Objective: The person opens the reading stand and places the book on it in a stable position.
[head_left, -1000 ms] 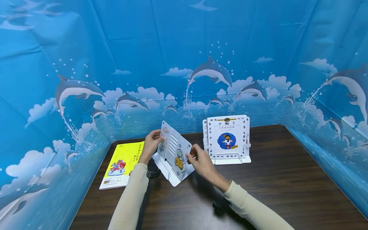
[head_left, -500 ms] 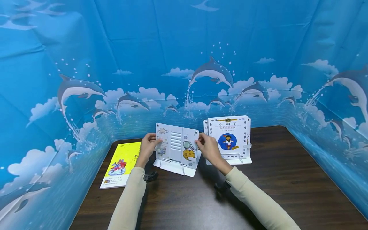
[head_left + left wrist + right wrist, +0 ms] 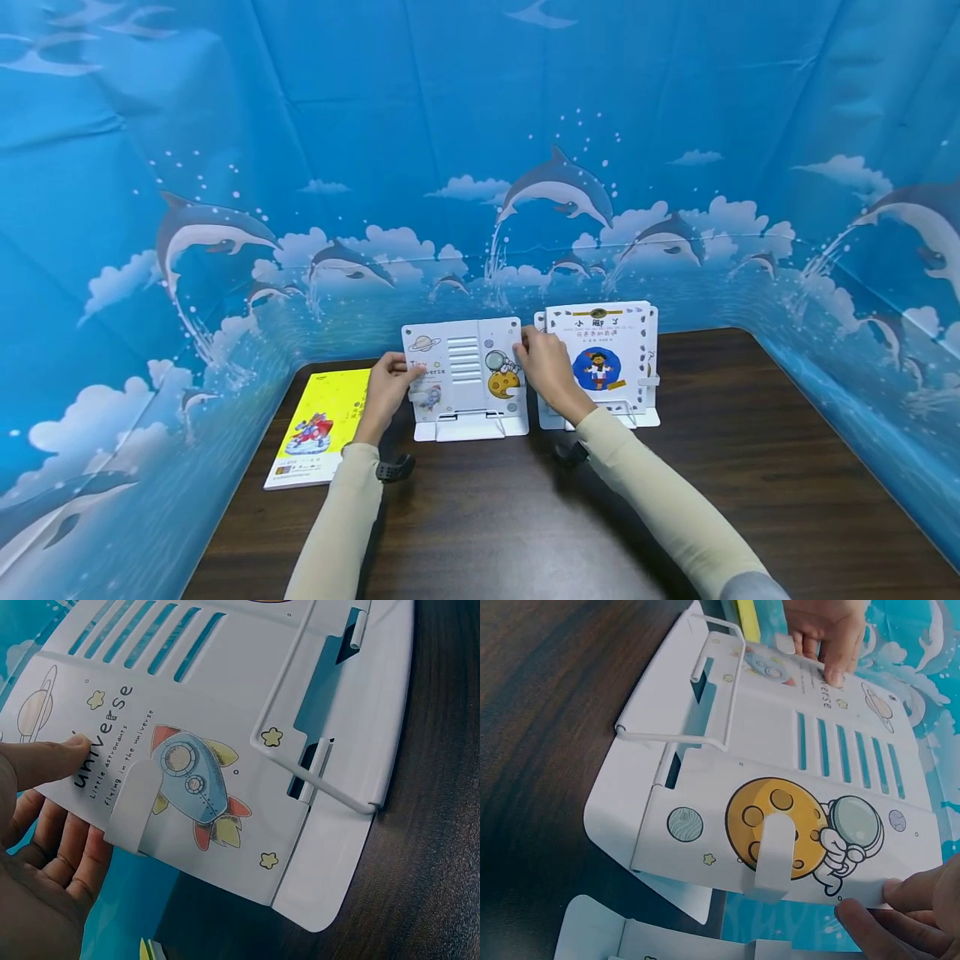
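A white metal book stand printed with a rocket, a planet and an astronaut on a yellow moon stands upright on the table, facing me. My left hand pinches its left edge, with the thumb on the printed front and the other fingers behind. At the opposite edge, my right hand holds the plate between thumb and fingers, as the right wrist view shows. A wire page holder spans the stand's lower lip, and small white side clips sit on its edges. No book rests on this stand.
Just to the right, a second white stand bears a white picture book with a blue round picture. A yellow-covered book lies flat at the left. A blue dolphin-print curtain surrounds the dark wooden table.
The stand has turned from an angled position to face me squarely and has moved back toward the curtain. Both hands have kept hold of its edges throughout.
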Demonstrator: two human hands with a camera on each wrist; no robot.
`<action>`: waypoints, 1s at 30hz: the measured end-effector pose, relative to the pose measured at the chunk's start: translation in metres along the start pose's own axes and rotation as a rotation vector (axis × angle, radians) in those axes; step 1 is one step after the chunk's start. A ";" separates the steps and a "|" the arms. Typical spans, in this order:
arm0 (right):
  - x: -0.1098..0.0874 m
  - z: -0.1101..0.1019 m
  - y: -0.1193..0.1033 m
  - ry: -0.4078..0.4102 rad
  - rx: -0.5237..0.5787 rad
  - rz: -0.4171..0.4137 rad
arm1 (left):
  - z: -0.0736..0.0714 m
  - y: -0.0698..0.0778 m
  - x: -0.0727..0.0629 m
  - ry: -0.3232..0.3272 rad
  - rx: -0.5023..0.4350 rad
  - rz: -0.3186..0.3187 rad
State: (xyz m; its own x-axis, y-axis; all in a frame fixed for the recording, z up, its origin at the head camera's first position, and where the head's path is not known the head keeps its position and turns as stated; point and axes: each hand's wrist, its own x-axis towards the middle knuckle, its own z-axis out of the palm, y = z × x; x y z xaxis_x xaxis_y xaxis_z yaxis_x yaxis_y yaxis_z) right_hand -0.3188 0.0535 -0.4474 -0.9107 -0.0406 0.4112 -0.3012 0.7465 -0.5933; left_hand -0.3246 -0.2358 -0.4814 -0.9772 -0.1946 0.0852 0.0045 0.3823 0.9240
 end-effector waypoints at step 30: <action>0.003 0.002 0.000 0.009 -0.040 0.005 | 0.003 0.001 0.004 0.005 0.015 0.006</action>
State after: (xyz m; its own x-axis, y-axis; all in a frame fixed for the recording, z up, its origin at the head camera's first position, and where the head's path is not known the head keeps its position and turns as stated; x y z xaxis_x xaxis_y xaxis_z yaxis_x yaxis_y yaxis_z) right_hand -0.3224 0.0526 -0.4473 -0.9096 -0.0313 0.4144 -0.2851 0.7724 -0.5676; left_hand -0.3294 -0.2333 -0.4811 -0.9761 -0.1967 0.0924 0.0068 0.3974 0.9176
